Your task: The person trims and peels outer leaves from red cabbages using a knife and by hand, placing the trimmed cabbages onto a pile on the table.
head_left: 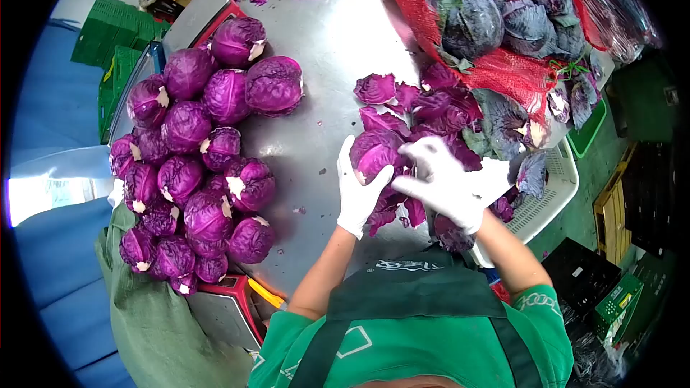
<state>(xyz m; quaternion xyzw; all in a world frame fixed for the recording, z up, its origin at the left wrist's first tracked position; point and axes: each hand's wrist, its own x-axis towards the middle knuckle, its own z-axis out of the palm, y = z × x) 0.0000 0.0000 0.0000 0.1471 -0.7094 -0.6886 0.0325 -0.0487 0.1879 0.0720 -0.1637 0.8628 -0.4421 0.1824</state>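
A peeled red cabbage (376, 152) rests against my left hand (357, 190), whose white-gloved fingers and thumb curve around its left and near sides. My right hand (444, 183), also gloved in white, is just right of the cabbage. It is blurred by motion, with thumb and fingers apart and nothing visible between them. Loose purple leaves (445, 111) lie behind and beneath the cabbage on the metal table (309, 165). Another dark cabbage piece (453, 233) sits under my right wrist, partly hidden.
Trimmed red cabbages (208, 212) are piled along the left side. A red mesh sack (503, 75) of unpeeled cabbages (466, 21) occupies the far right. A white basket (564, 187) with leaves stands at right. A yellow-handled tool (266, 293) lies by a red-edged scale (228, 305).
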